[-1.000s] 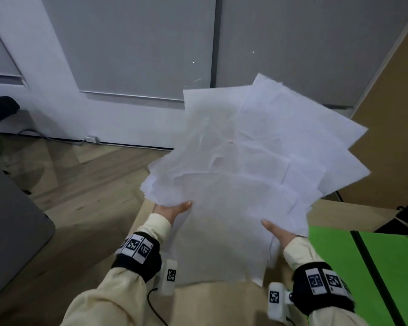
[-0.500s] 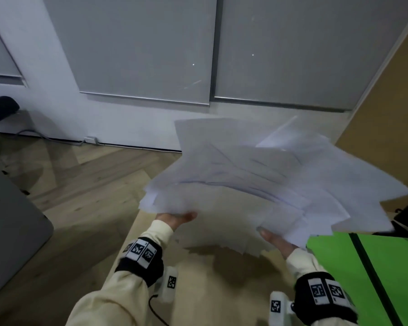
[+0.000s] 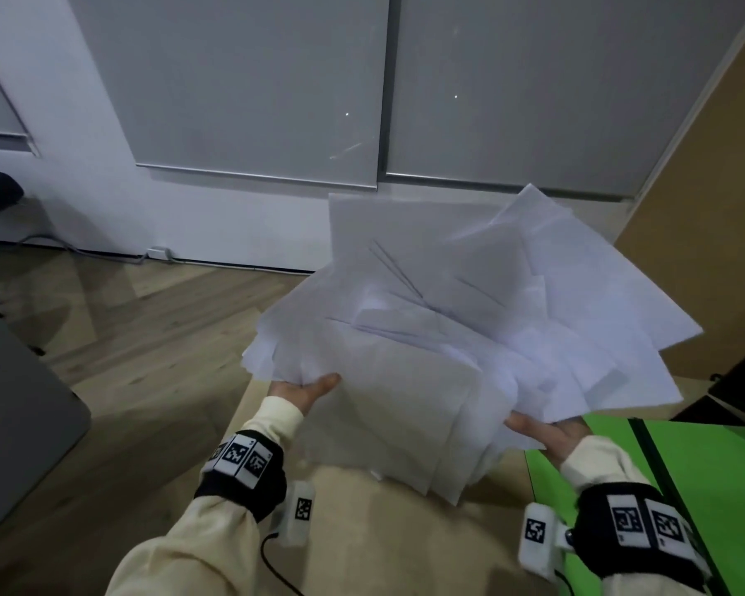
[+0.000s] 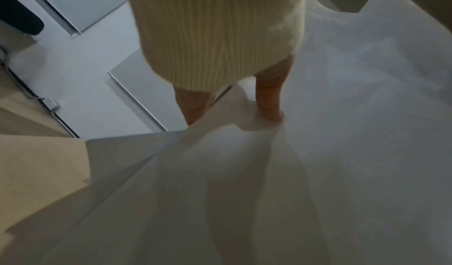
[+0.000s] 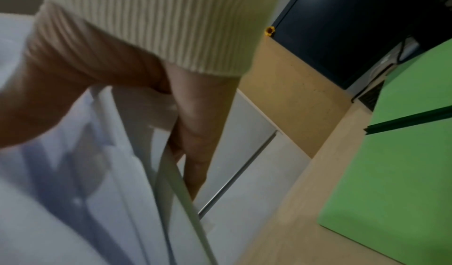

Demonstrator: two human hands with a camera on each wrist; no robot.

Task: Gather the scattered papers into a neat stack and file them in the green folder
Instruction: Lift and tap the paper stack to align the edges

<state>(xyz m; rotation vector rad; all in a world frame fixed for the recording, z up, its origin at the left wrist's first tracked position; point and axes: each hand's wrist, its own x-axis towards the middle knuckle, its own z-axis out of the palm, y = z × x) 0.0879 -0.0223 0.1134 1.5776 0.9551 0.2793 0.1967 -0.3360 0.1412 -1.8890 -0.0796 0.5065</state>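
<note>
Nearest to us are two cream ribbed sleeves (image 3: pixel 198 548), each with a black wrist band (image 3: pixel 244 471) carrying white squares printed with black block-pattern codes; we can read no letters or words on them. A small white module (image 3: pixel 300 511) with another code square hangs at each wrist.

Left hand (image 3: pixel 304 391) grasps the papers (image 3: pixel 469 337) at their near-left edge: thumb on top, fingers (image 4: pixel 193 106) underneath. The left wrist view shows the thumb pressed onto the top sheet. Right hand (image 3: pixel 547 436) grasps the near-right edge of the papers, thumb over and fingers (image 5: pixel 195 134) curled under, clear in the right wrist view.

The papers are a loose, fanned, uneven bundle, held up above the tabletop (image 3: pixel 405 531) between both hands, corners sticking out in several directions, the far sheets tilted upward. A few thin grey lines show on some sheets; we cannot tell any writing. The sheets look blank otherwise.

Green folder (image 3: pixel 706 488) lies open and flat on the tabletop just right of the papers, with a dark green spine strip (image 3: pixel 659 488) down its middle. The right hand is over its near-left corner.

Beyond the papers: wood floor (image 3: pixel 147 337), white baseboard with a cable (image 3: pixel 82 251) along it, grey wall panels (image 3: pixel 254 79). Right of the papers stands a tan board (image 3: pixel 706 251). A dark item sits past the folder; we cannot tell what.
</note>
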